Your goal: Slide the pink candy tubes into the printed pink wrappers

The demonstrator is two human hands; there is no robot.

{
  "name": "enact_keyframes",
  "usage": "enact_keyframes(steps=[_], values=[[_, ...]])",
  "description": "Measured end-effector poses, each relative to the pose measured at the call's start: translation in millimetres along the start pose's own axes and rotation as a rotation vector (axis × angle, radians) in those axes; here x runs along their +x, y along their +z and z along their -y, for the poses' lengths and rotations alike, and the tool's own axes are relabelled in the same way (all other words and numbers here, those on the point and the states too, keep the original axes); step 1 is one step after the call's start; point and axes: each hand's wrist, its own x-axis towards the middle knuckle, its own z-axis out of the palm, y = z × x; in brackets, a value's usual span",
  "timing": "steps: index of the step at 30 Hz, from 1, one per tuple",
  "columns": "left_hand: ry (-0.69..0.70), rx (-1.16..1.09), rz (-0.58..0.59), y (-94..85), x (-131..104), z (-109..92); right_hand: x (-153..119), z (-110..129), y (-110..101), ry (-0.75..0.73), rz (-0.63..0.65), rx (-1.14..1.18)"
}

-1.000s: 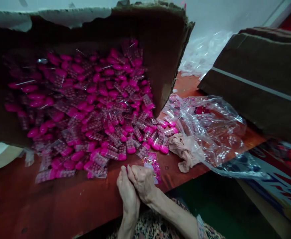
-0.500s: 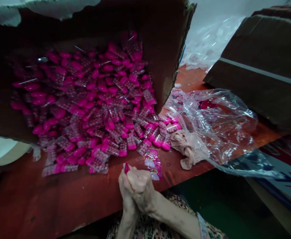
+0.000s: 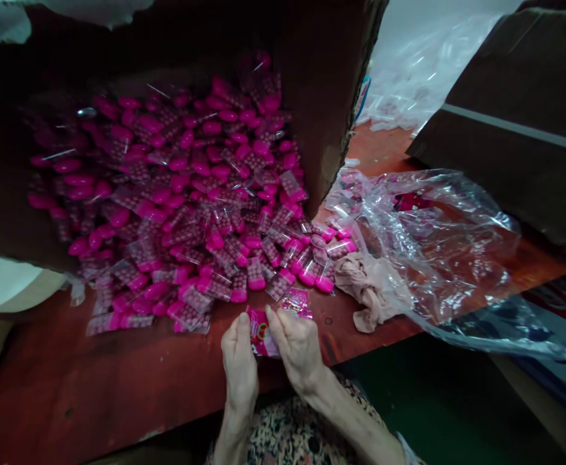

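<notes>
Between my two hands is a small pink printed wrapper (image 3: pixel 262 332), stretched out over the table's front edge. My left hand (image 3: pixel 240 355) pinches its left side, with the thumb on top. On its right side my right hand (image 3: pixel 296 345) is closed, thumb and fingers pressed together. Just behind my right hand a second printed wrapper (image 3: pixel 296 301) lies on the table, partly covered by the hand. Beyond my hands many small clear containers with pink caps and round beads inside (image 3: pixel 205 213) are heaped in and before an open cardboard box.
The cardboard box (image 3: pixel 331 84) lies with its opening towards me on the red table (image 3: pixel 118 374). To the right are a crumpled beige cloth (image 3: pixel 370 290) and a clear plastic bag (image 3: pixel 438 239). Another carton (image 3: pixel 515 123) stands behind. A pale round container (image 3: pixel 11 284) is at the left.
My hands were clasped together with only a pink tip showing. Now they have moved apart, and the wrapper is spread between them. The view has shifted slightly.
</notes>
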Motion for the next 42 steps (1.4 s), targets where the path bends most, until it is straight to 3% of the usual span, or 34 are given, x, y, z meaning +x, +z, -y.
enact_keyframes(steps=[3, 7, 20, 27, 30, 33, 37, 39, 42], values=[[0.087, 0.188, 0.067, -5.7, 14.2, -0.6, 5.1, -12.2, -9.6, 0.122, 0.074, 0.086], [0.101, 0.280, 0.132, -13.0, 31.6, 0.6, 4.1, -18.0, -18.7, 0.230, 0.164, 0.167], [-0.073, 0.270, 0.396, -14.1, 40.7, -1.5, 0.9, -30.8, -20.2, 0.297, 0.180, 0.144], [-0.066, 0.311, 0.398, -16.6, 48.5, -9.4, 6.7, -31.7, -29.5, 0.315, 0.025, 0.103], [0.092, 0.396, 0.301, -14.2, 49.4, -11.5, 7.2, -35.2, -33.8, 0.357, -0.024, 0.134], [0.319, 0.619, 0.250, -12.1, 43.5, -15.0, 5.5, -38.2, -36.7, 0.410, -0.019, 0.200], [0.455, 0.769, 0.185, -14.9, 28.4, -27.2, 3.3, -37.4, -37.6, 0.453, 0.012, 0.295], [0.426, 0.672, 0.158, -16.8, 21.3, -34.2, 2.6, -33.8, -36.8, 0.459, 0.031, 0.329], [0.182, 0.371, 0.254, -13.3, 14.8, -37.3, 1.6, -24.6, -34.7, 0.454, 0.048, 0.350]])
